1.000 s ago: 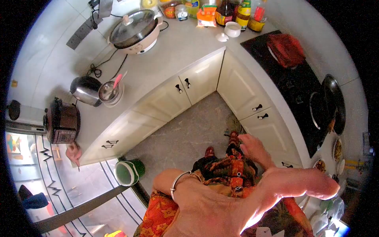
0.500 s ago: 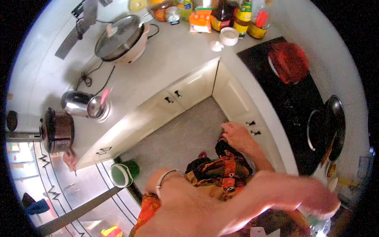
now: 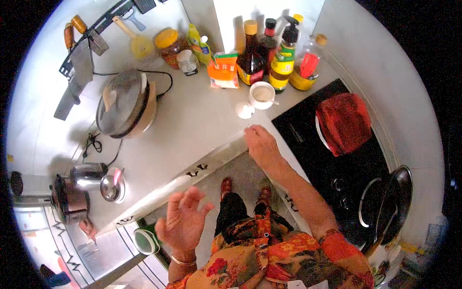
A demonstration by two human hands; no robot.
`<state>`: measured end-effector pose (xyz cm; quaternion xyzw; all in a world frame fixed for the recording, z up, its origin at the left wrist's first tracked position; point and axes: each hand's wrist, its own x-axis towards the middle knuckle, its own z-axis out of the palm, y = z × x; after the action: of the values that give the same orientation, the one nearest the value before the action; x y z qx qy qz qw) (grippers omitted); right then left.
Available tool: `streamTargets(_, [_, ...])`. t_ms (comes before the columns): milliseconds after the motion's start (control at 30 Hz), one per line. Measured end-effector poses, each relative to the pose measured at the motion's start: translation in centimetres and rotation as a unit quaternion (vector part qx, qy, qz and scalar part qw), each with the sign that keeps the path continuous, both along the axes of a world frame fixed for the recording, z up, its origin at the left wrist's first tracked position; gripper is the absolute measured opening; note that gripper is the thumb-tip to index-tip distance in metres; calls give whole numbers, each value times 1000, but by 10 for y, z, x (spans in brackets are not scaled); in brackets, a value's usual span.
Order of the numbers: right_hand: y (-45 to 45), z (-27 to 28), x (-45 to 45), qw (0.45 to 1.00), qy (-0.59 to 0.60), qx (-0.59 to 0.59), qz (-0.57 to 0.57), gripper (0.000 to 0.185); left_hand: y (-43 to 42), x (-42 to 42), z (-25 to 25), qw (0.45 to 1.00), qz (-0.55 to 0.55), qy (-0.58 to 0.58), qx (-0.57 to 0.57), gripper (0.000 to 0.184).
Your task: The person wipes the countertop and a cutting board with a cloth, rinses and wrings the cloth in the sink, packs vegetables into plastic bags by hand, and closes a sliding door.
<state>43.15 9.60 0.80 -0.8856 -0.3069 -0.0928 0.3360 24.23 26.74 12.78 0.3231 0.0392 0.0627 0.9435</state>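
My left hand [image 3: 183, 221] is raised at the lower left, above the floor, with its fingers apart and nothing in it. A bracelet [image 3: 184, 261] circles that wrist. My right hand [image 3: 262, 148] hovers by the counter's front edge, near the corner beside the cooktop. Its fingers are bent and bunched together; whether anything small is between them I cannot make out. Just beyond its fingertips are a small white lid [image 3: 245, 111] and a white bowl [image 3: 262, 98] with pale contents and what looks like a spoon handle over its rim.
Bottles [image 3: 251, 60], an orange-and-white packet [image 3: 224, 71] and jars [image 3: 171, 47] line the back. A lidded electric pan [image 3: 124, 106] stands left. The black cooktop [image 3: 313, 168] carries a red cloth-like item [image 3: 344, 124] and a frying pan [image 3: 397, 202]. A green bucket [image 3: 146, 241] is on the floor.
My left hand has drawn back from close in front of the camera to the lower left. My right hand has risen toward the bowl. The view has tilted and shows more of the back wall.
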Motion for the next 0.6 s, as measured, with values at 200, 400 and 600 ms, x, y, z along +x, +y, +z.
streamTargets(200, [60, -11, 76, 954, -23, -269, -133, 21, 48, 73, -44, 975, -113, 160, -107, 32])
streamTargets(400, [80, -18, 101, 916, 75, -354, -170, 13, 95, 140, -69, 924, -255, 264, -103, 24])
streamTargets(600, [80, -29, 107, 917, 51, -347, -191, 11, 123, 186, -86, 911, -284, 281, -100, 19])
